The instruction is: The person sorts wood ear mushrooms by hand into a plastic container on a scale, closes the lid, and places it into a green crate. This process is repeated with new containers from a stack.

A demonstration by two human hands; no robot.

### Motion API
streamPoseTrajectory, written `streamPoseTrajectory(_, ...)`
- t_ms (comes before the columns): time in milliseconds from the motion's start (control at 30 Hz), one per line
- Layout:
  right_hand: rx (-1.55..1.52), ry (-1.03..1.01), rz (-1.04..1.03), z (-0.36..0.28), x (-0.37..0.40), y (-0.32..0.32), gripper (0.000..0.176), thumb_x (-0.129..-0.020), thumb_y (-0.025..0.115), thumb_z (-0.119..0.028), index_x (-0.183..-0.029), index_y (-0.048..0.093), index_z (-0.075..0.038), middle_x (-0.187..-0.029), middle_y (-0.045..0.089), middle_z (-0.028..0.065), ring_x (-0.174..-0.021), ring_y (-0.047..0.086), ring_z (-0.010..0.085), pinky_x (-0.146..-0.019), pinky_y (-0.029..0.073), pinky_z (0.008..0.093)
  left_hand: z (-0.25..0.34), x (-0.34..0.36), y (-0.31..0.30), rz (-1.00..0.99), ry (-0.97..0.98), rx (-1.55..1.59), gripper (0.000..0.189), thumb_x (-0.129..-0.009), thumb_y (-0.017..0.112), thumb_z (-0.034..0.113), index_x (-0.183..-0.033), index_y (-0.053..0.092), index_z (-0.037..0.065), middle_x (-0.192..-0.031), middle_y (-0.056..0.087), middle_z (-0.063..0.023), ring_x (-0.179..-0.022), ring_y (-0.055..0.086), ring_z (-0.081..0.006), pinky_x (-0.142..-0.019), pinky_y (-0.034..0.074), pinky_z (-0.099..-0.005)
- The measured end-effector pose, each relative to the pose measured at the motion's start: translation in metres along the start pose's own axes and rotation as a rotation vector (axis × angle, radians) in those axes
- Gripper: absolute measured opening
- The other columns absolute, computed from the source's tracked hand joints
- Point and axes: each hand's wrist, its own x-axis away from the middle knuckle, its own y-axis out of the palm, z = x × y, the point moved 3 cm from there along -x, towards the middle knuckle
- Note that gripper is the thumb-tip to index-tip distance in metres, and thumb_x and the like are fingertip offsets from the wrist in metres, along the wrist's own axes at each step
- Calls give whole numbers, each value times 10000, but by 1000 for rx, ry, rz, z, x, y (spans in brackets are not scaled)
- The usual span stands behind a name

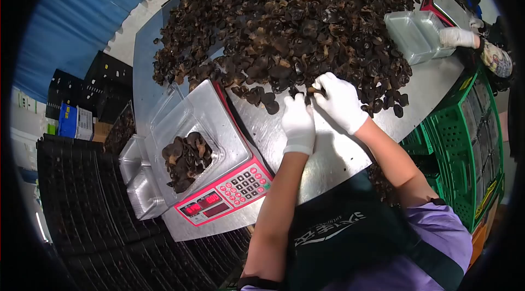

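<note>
Both of my hands wear white gloves and meet at the near edge of a large heap of dark, ear-shaped fungus (306, 23) on a metal table (328, 154). My left hand (298, 121) has its fingers pressed together on a dark piece. My right hand (340, 102), close beside it, pinches a brownish piece of fungus between thumb and fingers. To the left stands a red and silver scale (240, 188) with a lit red display. On its pan an open clear plastic box (214, 155) holds some dark fungus pieces (186, 158).
Stacked clear trays (143, 181) stand left of the scale, others (413, 34) at the right beside a co-worker's gloved hand (458, 37) and a second scale (444, 6). Green crates (456, 138) stand at the right, black crates (76, 192) at the left. A blue curtain (82, 6) hangs behind.
</note>
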Motion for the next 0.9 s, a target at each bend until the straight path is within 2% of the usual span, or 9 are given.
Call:
streamPoseTrajectory(100,-130,167,-84,10,16,-5,126,-787,626,-98,-886,557,-60,-855,584,130,-736,613,335,-657,489,426,-13,13,-12,41,2,3,180,-808,661,164,-940,580,72,-933,562,-161,-776,623,-376,-685,518,-450)
streamPoseTrajectory(233,-208,305,-133,12,21,-8,120,-802,635,-131,-860,563,-55,-858,588,127,-707,615,315,-640,483,402,-12,29,-62,-89,-77,123,128,-784,667,91,-852,571,39,-876,571,-151,-732,596,-342,-660,496,-401)
streamPoseTrajectory(333,-334,229,-133,-5,8,4,149,-817,604,-120,-953,579,-65,-902,597,127,-760,628,315,-672,487,417,8,38,-104,85,21,210,155,-747,682,-1,-870,592,22,-846,557,-123,-691,571,-265,-642,482,-336)
streamPoseTrajectory(433,-92,13,-166,-17,-10,33,164,-821,589,-134,-957,574,-44,-979,606,158,-838,640,360,-702,506,461,15,46,-156,228,-4,196,163,-770,651,-102,-864,604,22,-823,555,-54,-707,564,-116,-659,474,-248)
streamPoseTrajectory(533,191,0,-231,0,-12,58,138,-799,619,-149,-905,593,-64,-917,616,160,-801,635,363,-681,510,455,-12,48,-217,442,-80,106,155,-782,660,-81,-898,603,3,-820,537,-22,-692,479,-90,-667,436,-231)
streamPoseTrajectory(600,199,-55,-180,-17,-21,73,114,-774,644,-136,-859,599,-76,-848,612,140,-751,637,341,-657,506,446,-64,49,-261,571,-125,-15,170,-775,667,-74,-909,595,2,-870,531,-34,-722,469,-116,-691,422,-239)
streamPoseTrajectory(700,-18,-90,-83,-65,-31,46,80,-763,663,-112,-826,620,-89,-841,631,96,-713,651,290,-644,511,401,-102,48,-278,436,-156,-110,190,-777,697,-19,-937,600,11,-1008,557,-99,-839,563,-214,-757,482,-321)
streamPoseTrajectory(767,-320,-115,-80,-117,-41,25,85,-781,656,-122,-861,636,-102,-864,642,75,-718,656,281,-656,520,380,-126,53,-270,306,-104,-250,265,-775,755,100,-989,622,18,-1201,558,-192,-1115,531,-360,-952,442,-415)
streamPoseTrajectory(900,-540,-344,-157,-191,-49,42,165,-809,683,-162,-951,643,-88,-931,644,93,-773,656,287,-677,524,357,-127,56,-277,315,-149,-103,328,-810,751,164,-1064,620,1,-1255,535,-217,-1166,519,-363,-999,422,-411)
